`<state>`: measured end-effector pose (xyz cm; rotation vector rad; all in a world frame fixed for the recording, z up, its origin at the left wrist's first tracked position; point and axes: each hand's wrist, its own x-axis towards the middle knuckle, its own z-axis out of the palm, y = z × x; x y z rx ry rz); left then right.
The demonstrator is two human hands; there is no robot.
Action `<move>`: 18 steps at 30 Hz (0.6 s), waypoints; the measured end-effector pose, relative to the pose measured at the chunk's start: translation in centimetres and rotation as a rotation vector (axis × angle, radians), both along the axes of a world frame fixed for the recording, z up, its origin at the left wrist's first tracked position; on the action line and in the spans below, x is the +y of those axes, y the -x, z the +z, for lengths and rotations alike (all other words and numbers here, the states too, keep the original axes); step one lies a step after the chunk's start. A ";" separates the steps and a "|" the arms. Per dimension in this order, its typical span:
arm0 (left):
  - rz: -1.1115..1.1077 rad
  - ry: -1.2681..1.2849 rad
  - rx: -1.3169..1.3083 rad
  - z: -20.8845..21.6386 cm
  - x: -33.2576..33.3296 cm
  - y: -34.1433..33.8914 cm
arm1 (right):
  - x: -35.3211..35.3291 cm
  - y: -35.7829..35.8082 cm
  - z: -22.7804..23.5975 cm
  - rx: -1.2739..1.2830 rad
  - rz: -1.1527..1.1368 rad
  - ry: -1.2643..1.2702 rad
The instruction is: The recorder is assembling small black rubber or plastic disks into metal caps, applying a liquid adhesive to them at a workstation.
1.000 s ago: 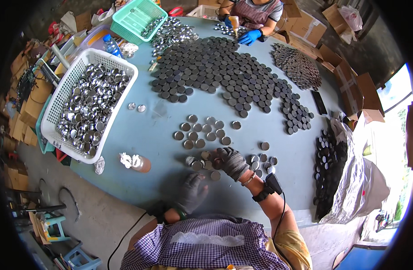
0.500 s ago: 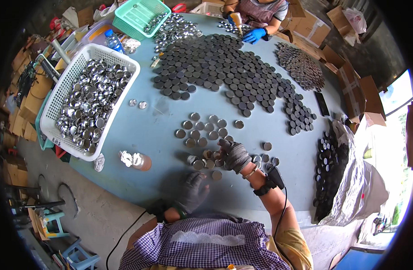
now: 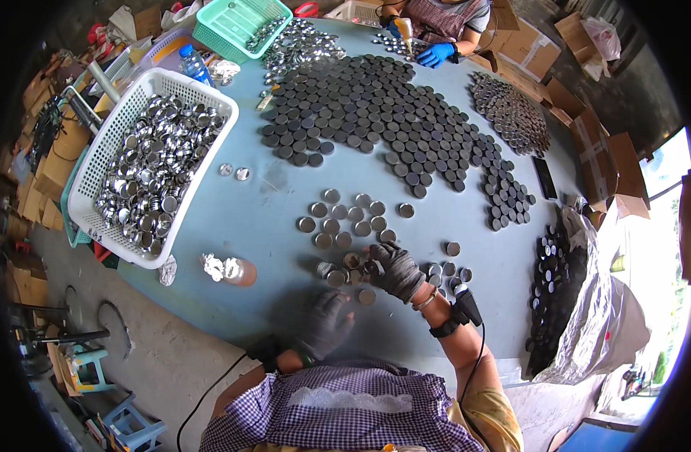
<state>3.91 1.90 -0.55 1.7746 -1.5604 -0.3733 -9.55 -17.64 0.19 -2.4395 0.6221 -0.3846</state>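
Observation:
My right hand (image 3: 397, 271), in a dark grey fingertipless glove, pinches a small round metal cap (image 3: 373, 267) among loose caps. Below and to its left, my left hand (image 3: 324, 325), gloved alike, hovers or rests near the table's front edge. Its fingers are blurred, and nothing shows in them. Left of the right hand stand several shallow silver caps (image 3: 336, 278), some tilted or stacked. Beyond it, open-side-up caps (image 3: 343, 226) lie in a loose cluster. More caps (image 3: 449, 270) sit beside the right wrist.
Across the blue-grey table (image 3: 232, 203) spreads a large field of dark discs (image 3: 360, 98). A white basket (image 3: 226, 124) of shiny caps stands left, near a pinkish jar (image 3: 244, 273). Opposite, a blue-gloved co-worker's hand (image 3: 436, 55) works beside a squeeze bottle (image 3: 406, 32). A phone (image 3: 544, 178) lies right.
My right hand has shifted slightly down and right in the picture, with a cap now showing at its fingertips. The left hand stays nearly in place. The whole view has shifted slightly.

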 end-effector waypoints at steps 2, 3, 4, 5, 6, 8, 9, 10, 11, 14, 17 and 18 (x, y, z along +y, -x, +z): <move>-0.002 0.012 0.003 -0.2 -0.1 0.1 | -0.7 -0.2 -0.6 -0.086 -0.046 0.041; -0.002 0.020 0.004 -0.3 -0.1 0.0 | -1.0 -0.5 -0.2 -0.085 -0.046 0.040; 0.000 0.018 0.004 -0.3 -0.1 0.0 | -1.4 -0.8 0.3 -0.067 -0.051 -0.007; -0.002 0.019 -0.014 -0.2 -0.1 0.0 | -1.6 -1.0 0.9 -0.049 -0.056 -0.054; 0.001 0.021 -0.034 -0.1 0.0 -0.1 | -1.6 -1.3 1.4 -0.051 -0.050 -0.055; 0.007 0.014 -0.032 0.4 0.1 -0.2 | -1.5 -1.7 2.1 0.046 0.008 -0.194; -0.001 0.012 -0.025 0.6 0.0 -0.1 | -1.7 -1.6 1.6 0.047 0.007 -0.192; -0.002 0.013 -0.024 0.6 -0.1 0.0 | -2.0 -1.6 0.5 0.061 -0.050 -0.051; -0.001 0.009 -0.014 0.5 -0.1 0.1 | -2.3 -1.5 -0.5 0.076 -0.108 0.090; 0.001 0.007 0.005 0.1 0.0 0.2 | -3.0 -2.0 -1.1 0.069 -0.216 0.218; 0.000 0.011 0.004 0.2 -0.1 0.0 | -3.0 -1.0 -1.3 -0.003 -0.196 0.283; 0.000 0.009 -0.003 0.2 -0.1 0.0 | -2.7 -0.9 -0.8 -0.054 -0.170 0.287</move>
